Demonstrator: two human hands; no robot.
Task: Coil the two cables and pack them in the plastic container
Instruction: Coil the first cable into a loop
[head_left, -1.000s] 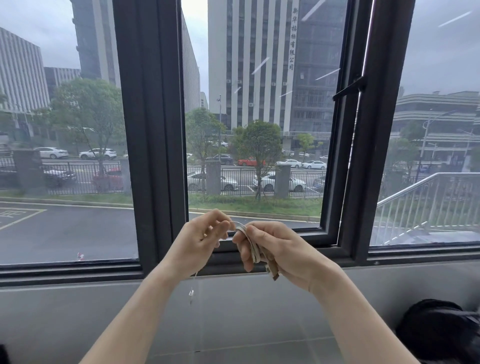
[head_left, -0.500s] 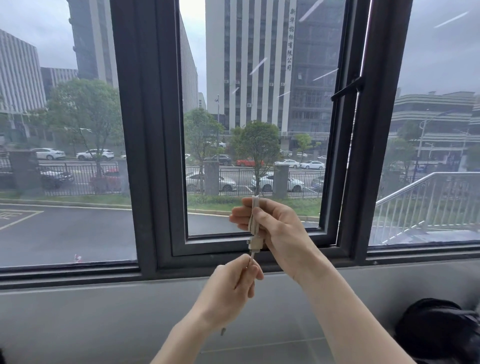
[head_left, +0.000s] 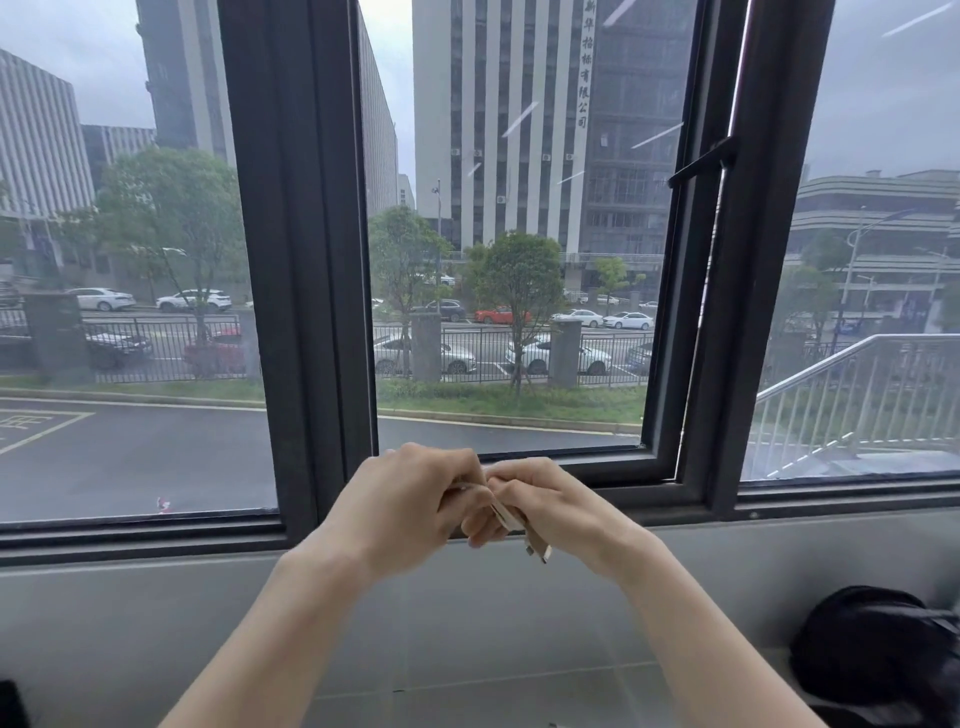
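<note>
- Both hands are up in front of the dark window frame (head_left: 306, 312), knuckles pretty much touching.
- Left hand (head_left: 410, 512) has its fingers curled tight round 1 end of the coiled white cable (head_left: 506, 514).
- Right hand (head_left: 550, 512) is clenched on the bundle too, with the plug end (head_left: 540, 551) poking out underneath.
- Black bag (head_left: 878, 649) sits low on the right.

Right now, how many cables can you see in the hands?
1: a pale coiled cable is pinched between the left hand and the right hand, its plug end poking out below. The second cable and the container are out of view.
</note>
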